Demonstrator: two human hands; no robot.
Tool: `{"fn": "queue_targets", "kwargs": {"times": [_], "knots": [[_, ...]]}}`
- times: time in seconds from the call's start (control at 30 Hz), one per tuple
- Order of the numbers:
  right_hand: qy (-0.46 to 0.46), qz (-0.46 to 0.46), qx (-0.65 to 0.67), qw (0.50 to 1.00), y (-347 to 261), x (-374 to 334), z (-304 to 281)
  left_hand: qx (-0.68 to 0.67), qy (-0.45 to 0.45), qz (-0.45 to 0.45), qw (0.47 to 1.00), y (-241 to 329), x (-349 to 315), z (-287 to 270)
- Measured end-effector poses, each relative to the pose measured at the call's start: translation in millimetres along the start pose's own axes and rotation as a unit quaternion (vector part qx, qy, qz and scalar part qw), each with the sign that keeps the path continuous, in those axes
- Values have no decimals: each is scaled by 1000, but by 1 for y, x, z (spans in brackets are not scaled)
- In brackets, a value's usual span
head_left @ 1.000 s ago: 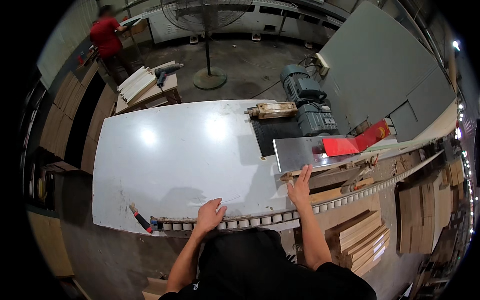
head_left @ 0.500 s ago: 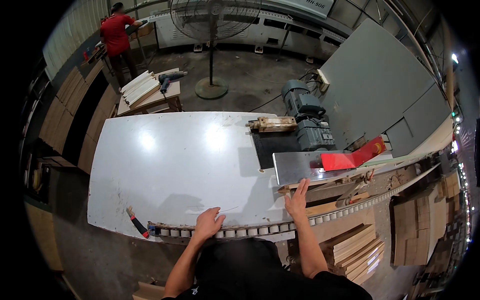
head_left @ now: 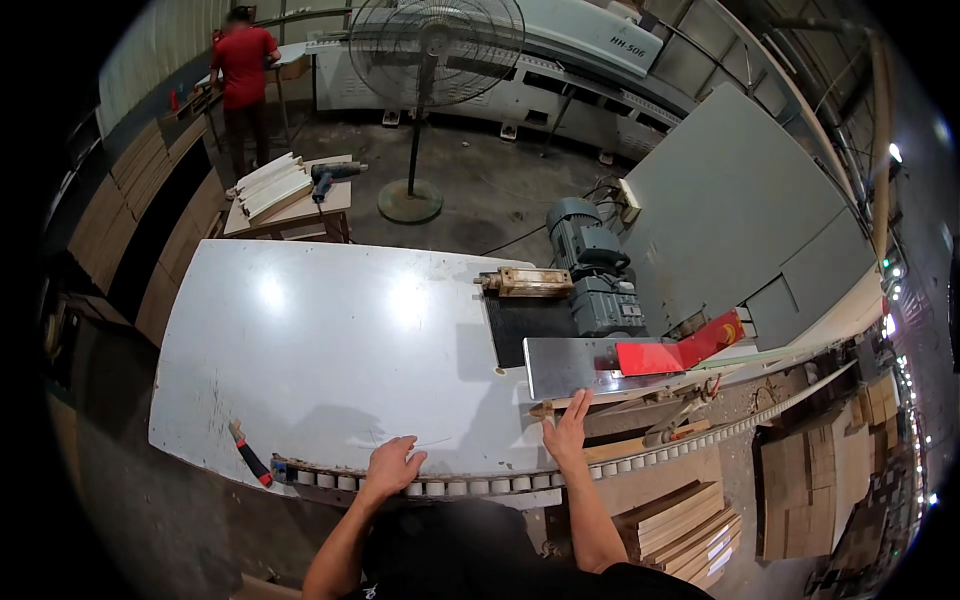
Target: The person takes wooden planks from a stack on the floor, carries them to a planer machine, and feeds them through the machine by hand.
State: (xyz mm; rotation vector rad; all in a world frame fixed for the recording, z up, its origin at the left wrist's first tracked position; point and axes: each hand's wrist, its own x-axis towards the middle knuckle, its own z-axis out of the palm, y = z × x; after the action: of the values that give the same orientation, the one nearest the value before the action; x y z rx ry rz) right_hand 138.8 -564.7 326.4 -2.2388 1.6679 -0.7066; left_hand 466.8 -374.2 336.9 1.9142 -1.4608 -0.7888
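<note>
A large white panel (head_left: 330, 350), smooth, glossy and round-cornered, lies flat on the desk (head_left: 560, 365). Its near edge, over a row of small rollers (head_left: 450, 488), is pressed by the left hand (head_left: 392, 466) with fingers spread. The right hand (head_left: 566, 437) is laid open at the panel's right corner, beside the steel plate (head_left: 570, 362). Feeding appears under way; steady, even pushing is called for.

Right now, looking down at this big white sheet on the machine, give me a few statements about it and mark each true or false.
1. Both hands rest at the near edge of the white panel. True: left hand, right hand.
2. The left hand holds the red-handled tool. False: it lies apart, further left.
3. A standing fan is beyond the panel. True.
4. The red guard sits at the panel's left. False: it is right.
</note>
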Motion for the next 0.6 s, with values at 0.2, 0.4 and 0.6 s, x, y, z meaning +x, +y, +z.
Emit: {"fn": "queue_targets", "kwargs": {"times": [0.2, 0.4, 0.6], "knots": [[0, -2, 8, 1000, 6, -2, 1, -3, -8, 8, 1000, 1, 0, -1], [1, -6, 7, 1000, 0, -2, 2, -5, -3, 13, 1000, -4, -1, 1], [-13, 26, 7, 1000, 1, -1, -1, -7, -5, 11, 1000, -2, 2, 3]]}}
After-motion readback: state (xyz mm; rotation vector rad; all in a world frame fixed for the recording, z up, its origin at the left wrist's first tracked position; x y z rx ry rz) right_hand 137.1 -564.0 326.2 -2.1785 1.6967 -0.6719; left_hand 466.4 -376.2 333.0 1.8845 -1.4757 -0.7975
